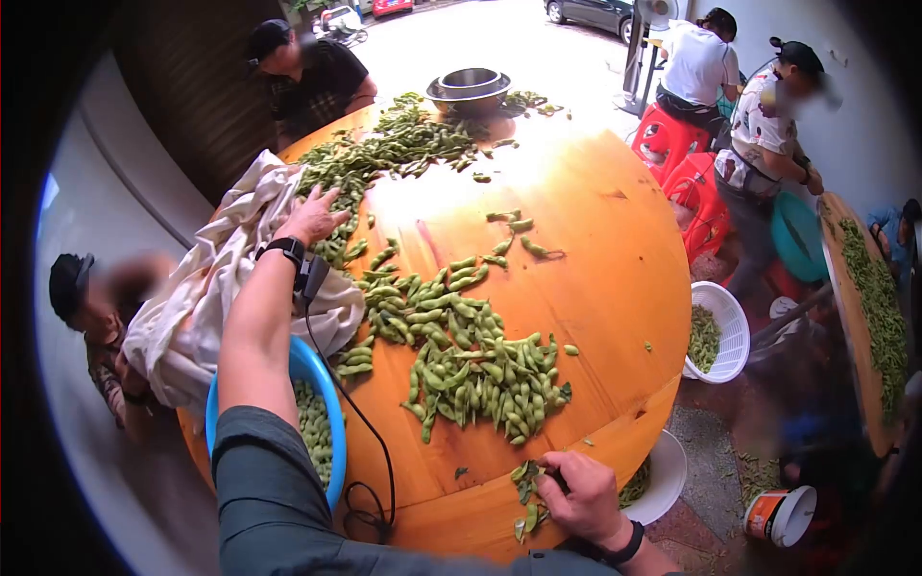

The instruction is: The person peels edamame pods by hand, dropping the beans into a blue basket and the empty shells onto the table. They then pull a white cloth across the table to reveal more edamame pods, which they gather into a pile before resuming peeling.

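Observation:
Green edamame pods [480, 370] lie in a heap on the round wooden table [595, 250]. A second, larger spread of pods [384, 154] runs toward the far edge. My left hand [312, 216] reaches out flat onto pods beside a white cloth sack [206, 288], fingers apart. A black watch sits on that wrist. At the table's near edge my right hand [576, 494] is closed around a few pods [528, 480].
A blue basin [322, 403] with pods sits under my left arm. Steel bowls [469, 88] stand at the far edge. White baskets [720, 331] sit right of the table. Several other people sit around on red stools [672, 144]; a second table [869, 317] is at right.

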Available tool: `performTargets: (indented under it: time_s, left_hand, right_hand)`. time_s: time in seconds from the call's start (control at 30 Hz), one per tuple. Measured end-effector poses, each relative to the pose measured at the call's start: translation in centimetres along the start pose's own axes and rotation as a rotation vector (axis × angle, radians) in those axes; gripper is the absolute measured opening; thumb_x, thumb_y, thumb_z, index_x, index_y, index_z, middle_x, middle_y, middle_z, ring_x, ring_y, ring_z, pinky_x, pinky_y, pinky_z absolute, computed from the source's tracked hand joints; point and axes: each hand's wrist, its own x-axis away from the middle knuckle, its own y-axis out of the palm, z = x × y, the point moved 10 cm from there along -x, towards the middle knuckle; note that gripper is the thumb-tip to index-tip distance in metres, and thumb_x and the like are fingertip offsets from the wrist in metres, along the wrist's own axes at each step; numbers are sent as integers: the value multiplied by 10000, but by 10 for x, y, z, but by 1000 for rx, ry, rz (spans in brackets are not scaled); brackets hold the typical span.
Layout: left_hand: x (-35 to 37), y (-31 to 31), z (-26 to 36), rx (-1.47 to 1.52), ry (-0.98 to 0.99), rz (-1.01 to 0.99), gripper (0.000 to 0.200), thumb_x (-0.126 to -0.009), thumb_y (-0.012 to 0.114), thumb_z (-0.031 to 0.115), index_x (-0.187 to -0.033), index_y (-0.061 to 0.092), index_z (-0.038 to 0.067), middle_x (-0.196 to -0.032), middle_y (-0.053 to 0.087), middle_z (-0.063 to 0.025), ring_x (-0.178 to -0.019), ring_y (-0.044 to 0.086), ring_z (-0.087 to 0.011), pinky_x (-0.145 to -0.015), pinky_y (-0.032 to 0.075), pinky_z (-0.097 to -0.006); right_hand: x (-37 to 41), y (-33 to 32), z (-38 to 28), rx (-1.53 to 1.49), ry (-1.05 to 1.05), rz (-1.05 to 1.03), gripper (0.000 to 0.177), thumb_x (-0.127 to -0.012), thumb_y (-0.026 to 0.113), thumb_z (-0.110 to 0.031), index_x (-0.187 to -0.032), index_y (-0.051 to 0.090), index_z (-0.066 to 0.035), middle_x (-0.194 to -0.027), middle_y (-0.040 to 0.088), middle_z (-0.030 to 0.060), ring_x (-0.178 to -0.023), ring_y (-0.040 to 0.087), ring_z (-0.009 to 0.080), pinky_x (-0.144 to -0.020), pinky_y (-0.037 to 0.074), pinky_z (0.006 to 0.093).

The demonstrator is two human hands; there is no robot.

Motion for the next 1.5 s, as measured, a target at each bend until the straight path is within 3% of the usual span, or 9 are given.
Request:
performTargets:
  time_s: [0.13,0.37,0.57,0.73,0.8,0.93,1.07,1.37,1.5]
  left_hand:
    - [60,-54,20,-22,147,-81,890,-688,792,472,-1453,454,168,-1480,452,-146,-1300,488,-355,-1067,423,-367]
    - [119,-21,13,-65,58,-337,553,-622,841,478,-974,756,60,-1074,715,-152,-988,682,-290,-858,534,-398]
    - [115,2,66,-275,114,-234,260,-787,627,138,-1006,743,60,-1075,707,-169,-1037,676,-333,-859,553,-411]
    - [116,-83,88,650,118,490,160,-801,588,36,-931,674,1,-974,701,-221,-925,684,-347,-786,531,-370]
    - [102,-88,110,1047,287,402,98,-845,625,56,-928,636,6,-943,713,-177,-892,690,-290,-793,515,-344]
    - [104,-54,185,756,811,365,588,-906,687,233,-1411,455,43,-1275,607,-191,-1165,581,-280,-1003,441,-356]
    - [178,-41,227,530,556,-131,725,-893,681,345,-1476,371,46,-1372,515,-282,-1274,514,-352,-1070,392,-370]
    - [197,27,174,341,410,-36,567,-919,631,374,-1360,524,34,-1295,545,-254,-1214,517,-379,-1026,417,-414]
    - [197,58,166,314,227,-76,723,-921,480,644,-1515,341,255,-1563,264,-219,-1423,257,-449,-1121,283,-584]
  right_hand:
    - [5,0,-1,-19,7,13,175,-806,692,-83,-956,628,-18,-743,610,126,-648,616,287,-581,491,369]
    - [9,1,-7,22,-65,23,157,-833,657,-93,-964,624,-14,-822,642,166,-727,643,341,-646,512,404]
    - [10,-1,-8,13,-95,44,161,-832,654,-100,-967,624,-16,-828,644,164,-735,642,342,-655,511,410]
    - [12,0,-11,48,-114,52,163,-828,654,-96,-969,626,-18,-833,644,163,-755,642,341,-670,512,411]
    - [11,0,-12,53,-117,54,163,-828,654,-95,-969,627,-18,-836,644,163,-762,643,340,-675,513,411]
    - [15,1,-13,60,-110,47,167,-833,650,-94,-980,627,-19,-850,648,167,-777,646,343,-681,514,410]
    - [12,0,-13,56,-105,54,165,-837,645,-94,-982,625,-19,-858,651,168,-774,650,346,-682,518,406]
    - [12,-3,-11,-1,-130,92,183,-832,554,-33,-1003,613,-6,-849,658,201,-779,654,373,-695,524,430]
    - [13,-1,-11,22,-155,88,188,-823,558,-33,-1001,615,-12,-842,656,197,-775,653,371,-696,522,436]
